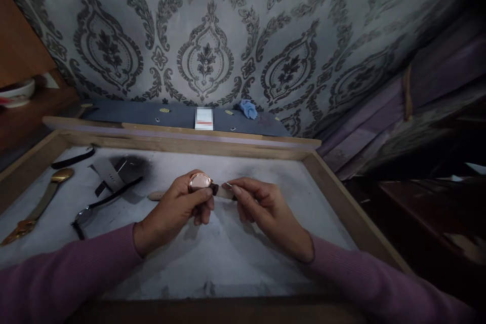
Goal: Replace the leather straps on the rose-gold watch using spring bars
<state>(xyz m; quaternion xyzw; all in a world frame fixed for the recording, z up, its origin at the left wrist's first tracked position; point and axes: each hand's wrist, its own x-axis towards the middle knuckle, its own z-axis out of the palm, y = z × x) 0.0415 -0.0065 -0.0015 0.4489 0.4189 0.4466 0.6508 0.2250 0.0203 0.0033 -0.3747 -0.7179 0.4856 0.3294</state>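
Note:
My left hand (184, 200) is closed around a round watch (200, 182) with a rose-gold case, held above the white surface. A pale, plain side of the case faces up, and a short dark part sticks out at its right edge. Close by on the right, my right hand (261, 202) pinches a small, thin, light-coloured pin-like piece (228, 185) between thumb and forefinger. Between the hands shows a beige strap (226, 193); whether a finger touches it, I cannot tell. A beige strap end (155, 196) lies left of my left hand.
A wooden rim (182, 145) borders the white work surface. On its left lie a gold-coloured watch (63, 175), a thin black-strapped watch (81, 216), a grey strap (108, 174) and a black strap (74, 158). Behind the rim are a small box (204, 118) and a blue cloth (248, 109).

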